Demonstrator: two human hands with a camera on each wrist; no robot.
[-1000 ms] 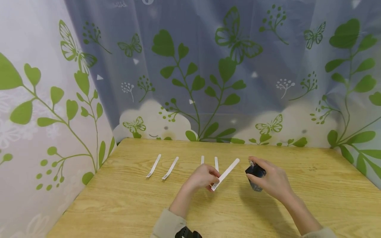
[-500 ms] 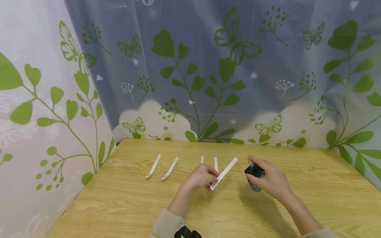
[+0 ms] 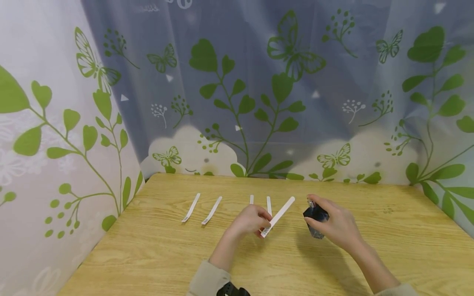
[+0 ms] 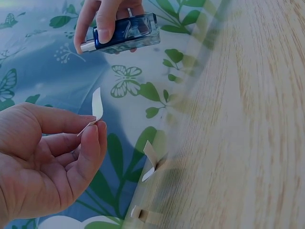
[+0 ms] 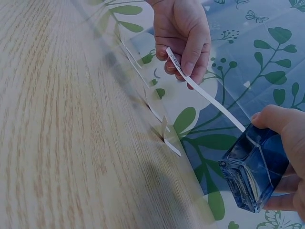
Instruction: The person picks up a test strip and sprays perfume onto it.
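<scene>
My left hand (image 3: pixel 249 220) pinches the printed end of a white paper test strip (image 3: pixel 283 211) between thumb and fingers, its rounded tip pointing up and to the right. In the left wrist view the strip (image 4: pixel 96 105) appears nearly end-on, raised off the table. To its right, my right hand (image 3: pixel 338 225) grips a dark blue glass perfume bottle (image 3: pixel 316 222), with the index finger on the sprayer at the top. The right wrist view shows the bottle (image 5: pixel 257 167) from its base, hiding the strip's far tip. Bottle and strip are apart in the head view.
Two white strips (image 3: pixel 191 207) (image 3: pixel 212 210) lie on the left of the wooden table (image 3: pixel 148 255). Two more (image 3: pixel 252 199) (image 3: pixel 269 204) lie behind my left hand, partly covered. A patterned curtain (image 3: pixel 237 102) hangs along the table's back edge.
Almost nothing differs. The bottle and the held strip have shifted very slightly left since the first frame; both hands keep the same hold.
</scene>
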